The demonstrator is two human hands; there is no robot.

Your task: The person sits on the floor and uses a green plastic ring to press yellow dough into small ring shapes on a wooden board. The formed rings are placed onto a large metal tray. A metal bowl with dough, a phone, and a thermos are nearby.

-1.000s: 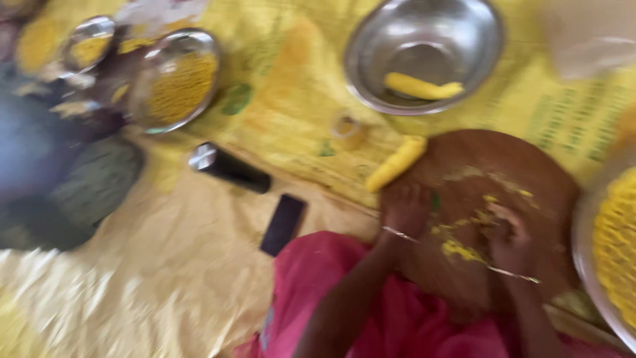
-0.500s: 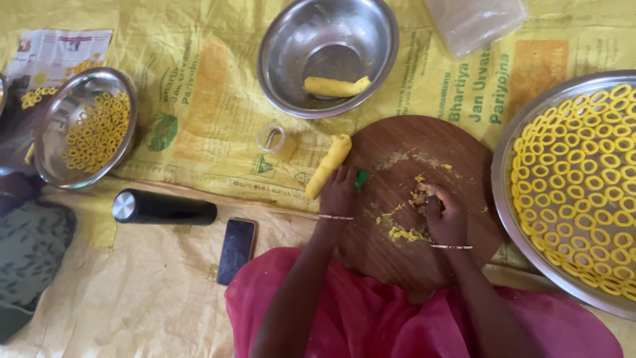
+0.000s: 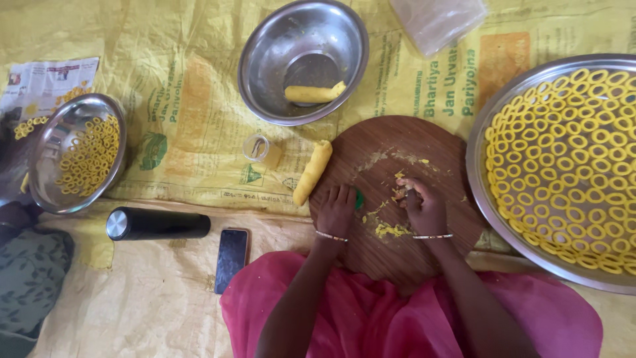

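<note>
Both hands have stayed on the round brown wooden board (image 3: 397,199): left hand (image 3: 338,211) flat, fingers spread beside a small green object (image 3: 358,199); right hand (image 3: 424,207) pinching yellow dough scraps (image 3: 401,193).

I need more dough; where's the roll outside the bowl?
Head view: the dough roll lies on the round board's left edge, just above the left hand.

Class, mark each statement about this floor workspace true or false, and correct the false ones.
1. Both hands rest on the round wooden board. True.
2. The steel bowl holds several dough rolls. False: it holds one.
3. The large tray carries yellow rings. True.
4. The phone lies on the board. False: it lies on the sheet, beside the black flask.
5. The left hand lies flat by something green. True.
</note>
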